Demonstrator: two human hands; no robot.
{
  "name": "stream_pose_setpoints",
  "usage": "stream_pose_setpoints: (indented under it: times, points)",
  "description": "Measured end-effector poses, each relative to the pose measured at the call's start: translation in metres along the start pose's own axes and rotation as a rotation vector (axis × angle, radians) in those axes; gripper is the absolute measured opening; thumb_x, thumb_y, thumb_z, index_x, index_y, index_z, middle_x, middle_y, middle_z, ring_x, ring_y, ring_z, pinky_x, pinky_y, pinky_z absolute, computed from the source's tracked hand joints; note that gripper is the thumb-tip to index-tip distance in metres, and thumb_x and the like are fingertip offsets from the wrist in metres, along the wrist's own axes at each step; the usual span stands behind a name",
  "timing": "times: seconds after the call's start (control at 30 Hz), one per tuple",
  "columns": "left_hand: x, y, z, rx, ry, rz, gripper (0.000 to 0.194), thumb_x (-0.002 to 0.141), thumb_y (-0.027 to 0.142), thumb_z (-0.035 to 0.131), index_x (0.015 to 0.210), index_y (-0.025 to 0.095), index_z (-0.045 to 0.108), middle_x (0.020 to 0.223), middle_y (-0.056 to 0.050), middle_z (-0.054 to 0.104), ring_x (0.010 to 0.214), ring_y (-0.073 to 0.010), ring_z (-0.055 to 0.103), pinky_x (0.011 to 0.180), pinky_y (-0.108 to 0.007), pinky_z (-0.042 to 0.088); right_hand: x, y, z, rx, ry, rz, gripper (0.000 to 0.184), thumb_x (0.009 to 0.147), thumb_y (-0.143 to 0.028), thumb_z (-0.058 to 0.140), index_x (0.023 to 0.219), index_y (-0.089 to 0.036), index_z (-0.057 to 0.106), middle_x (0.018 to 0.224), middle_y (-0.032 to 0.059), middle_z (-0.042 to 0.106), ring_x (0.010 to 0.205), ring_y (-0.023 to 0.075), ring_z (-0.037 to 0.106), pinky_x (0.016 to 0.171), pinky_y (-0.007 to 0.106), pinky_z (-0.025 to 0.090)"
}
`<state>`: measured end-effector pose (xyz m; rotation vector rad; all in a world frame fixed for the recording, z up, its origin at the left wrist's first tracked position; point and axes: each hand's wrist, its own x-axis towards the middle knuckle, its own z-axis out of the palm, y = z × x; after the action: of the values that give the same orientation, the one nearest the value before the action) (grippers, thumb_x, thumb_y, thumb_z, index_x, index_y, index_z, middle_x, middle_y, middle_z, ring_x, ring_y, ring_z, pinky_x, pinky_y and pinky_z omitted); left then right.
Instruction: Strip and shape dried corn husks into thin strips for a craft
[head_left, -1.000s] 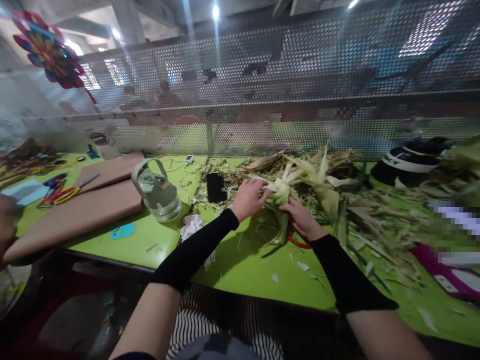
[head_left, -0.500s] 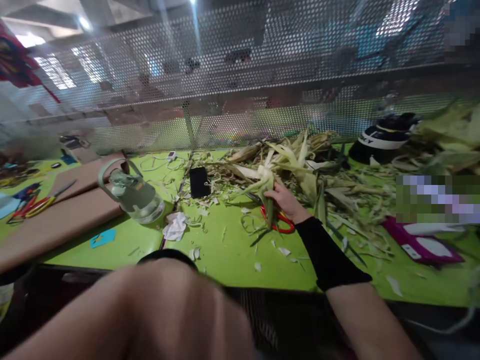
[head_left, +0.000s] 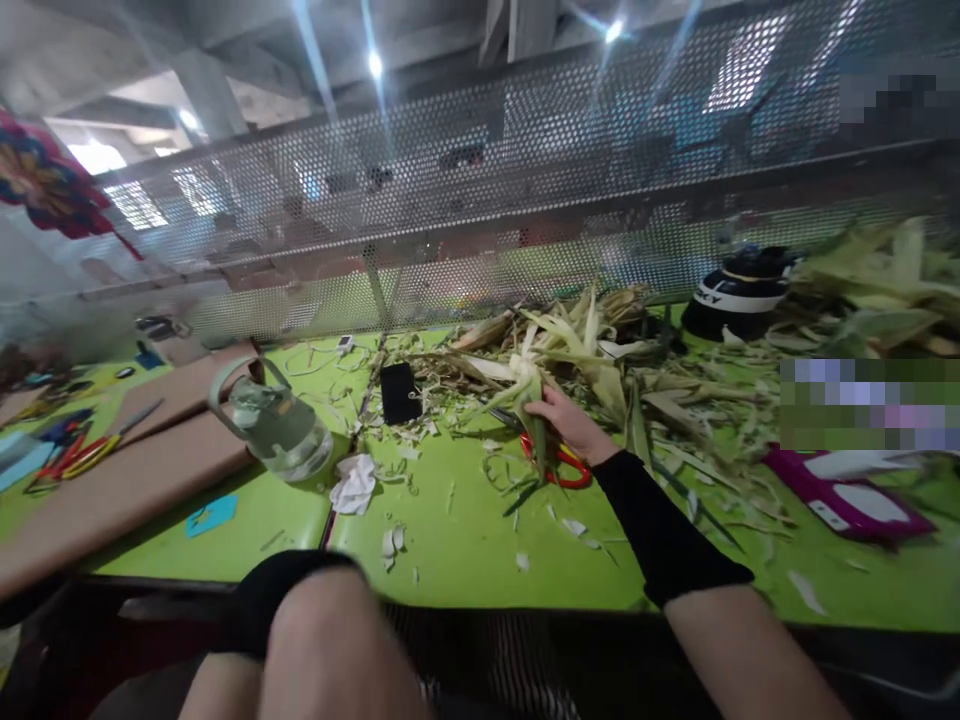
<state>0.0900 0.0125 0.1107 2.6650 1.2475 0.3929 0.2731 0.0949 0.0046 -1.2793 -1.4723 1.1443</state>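
My right hand grips a bundle of pale green corn husks low down, thumb and fingers wrapped round its green end. The bundle's pale tops lean against the heap. Just below the hand lie scissors with red handles, partly covered by the husk. Of my left arm, only a blurred bent part with a black sleeve shows at the lower left. My left hand is out of the picture.
Behind is a heap of dry husks. A dark phone, crumpled tissue and water bottle stand left. Right are a black cap and purple device. A perforated metal screen borders the green table.
My left hand has let go of the husk bundle and left the view as the arm drew back to the lower left. My right hand keeps hold of the bundle. The camera has turned.
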Motion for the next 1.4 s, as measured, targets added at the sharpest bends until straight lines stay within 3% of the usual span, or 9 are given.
stream_pose_setpoints:
  times: [0.13, 0.27, 0.37, 0.43, 0.6, 0.77, 0.93, 1.1, 1.4]
  points:
    - [-0.003, -0.03, -0.005, -0.298, -0.008, 0.086, 0.03, 0.088, 0.05, 0.061, 0.111, 0.034, 0.071, 0.097, -0.001, 0.074, 0.084, -0.0178, 0.071, 0.066, -0.029, 0.057, 0.007, 0.007, -0.002, -0.034, 0.16, -0.013, 0.028, 0.069, -0.039, 0.062, 0.093, -0.024, 0.062, 0.083, 0.0027, 0.07, 0.083, 0.0249, 0.066, 0.073, 0.036, 0.055]
    - [0.05, -0.048, 0.027, -0.209, 0.162, -0.176, 0.032, 0.09, 0.044, 0.063, 0.101, 0.015, 0.067, 0.1, -0.013, 0.072, 0.092, -0.0237, 0.068, 0.084, -0.036, 0.055, 0.012, 0.012, -0.006, -0.116, 0.283, -0.017, 0.021, 0.07, -0.033, 0.055, 0.09, -0.025, 0.059, 0.085, 0.0039, 0.069, 0.088, 0.0256, 0.065, 0.075, 0.036, 0.055]
    - [0.091, -0.053, 0.055, -0.12, 0.069, -0.269, 0.02, 0.085, 0.034, 0.069, 0.091, 0.015, 0.067, 0.096, -0.012, 0.073, 0.095, -0.0253, 0.068, 0.084, -0.033, 0.053, 0.014, 0.012, -0.011, -0.154, 0.255, -0.015, 0.018, 0.072, -0.033, 0.051, 0.086, -0.025, 0.06, 0.073, 0.0023, 0.067, 0.071, 0.0231, 0.064, 0.063, 0.034, 0.054]
    - [0.104, -0.059, 0.061, -0.116, 0.07, -0.26, 0.013, 0.091, 0.023, 0.057, 0.087, 0.016, 0.067, 0.092, -0.01, 0.073, 0.092, -0.0221, 0.068, 0.085, -0.03, 0.052, 0.015, 0.014, -0.017, -0.188, 0.284, -0.016, 0.017, 0.072, -0.033, 0.052, 0.086, -0.025, 0.059, 0.069, 0.0011, 0.064, 0.064, 0.022, 0.062, 0.06, 0.034, 0.053]
    - [0.106, -0.096, 0.035, -0.078, 0.103, -0.278, 0.017, 0.086, 0.01, 0.051, 0.081, 0.015, 0.067, 0.089, -0.011, 0.071, 0.094, -0.0213, 0.067, 0.091, -0.03, 0.049, 0.023, 0.021, -0.039, -0.29, 0.446, -0.046, 0.017, 0.075, -0.036, 0.048, 0.082, -0.026, 0.06, 0.07, 0.0033, 0.063, 0.074, 0.0264, 0.063, 0.072, 0.039, 0.052]
    - [0.102, -0.122, 0.019, -0.097, 0.108, -0.337, 0.018, 0.086, 0.01, 0.05, 0.079, 0.015, 0.066, 0.08, -0.009, 0.068, 0.091, -0.0215, 0.066, 0.089, -0.03, 0.049, 0.024, 0.018, -0.043, -0.357, 0.425, -0.088, 0.022, 0.078, -0.041, 0.047, 0.078, -0.026, 0.063, 0.067, 0.0025, 0.062, 0.073, 0.0263, 0.061, 0.07, 0.038, 0.05]
    - [0.094, -0.118, 0.017, -0.197, 0.041, -0.348, 0.005, 0.082, 0.015, 0.061, 0.083, 0.015, 0.065, 0.078, -0.004, 0.066, 0.081, -0.0178, 0.062, 0.079, -0.027, 0.048, 0.017, 0.01, -0.039, -0.459, 0.36, -0.157, 0.027, 0.078, -0.043, 0.05, 0.08, -0.022, 0.067, 0.069, 0.0031, 0.064, 0.071, 0.0233, 0.058, 0.068, 0.034, 0.045]
    - [0.091, -0.11, 0.011, -0.356, 0.015, -0.322, 0.024, 0.08, 0.035, 0.07, 0.09, 0.015, 0.063, 0.077, 0.0, 0.06, 0.073, -0.0138, 0.055, 0.072, -0.026, 0.045, 0.016, 0.01, -0.032, -0.566, 0.312, -0.168, 0.023, 0.073, -0.036, 0.059, 0.086, -0.02, 0.068, 0.071, 0.0049, 0.067, 0.068, 0.0223, 0.056, 0.067, 0.032, 0.042]
    - [0.106, -0.104, 0.006, -0.428, 0.163, -0.366, 0.024, 0.074, 0.02, 0.071, 0.095, 0.013, 0.061, 0.08, 0.002, 0.055, 0.076, -0.0114, 0.048, 0.077, -0.026, 0.041, 0.016, 0.013, -0.03, -0.625, 0.315, -0.172, 0.031, 0.087, -0.046, 0.049, 0.083, -0.02, 0.066, 0.076, 0.0083, 0.07, 0.07, 0.0224, 0.059, 0.066, 0.032, 0.043]
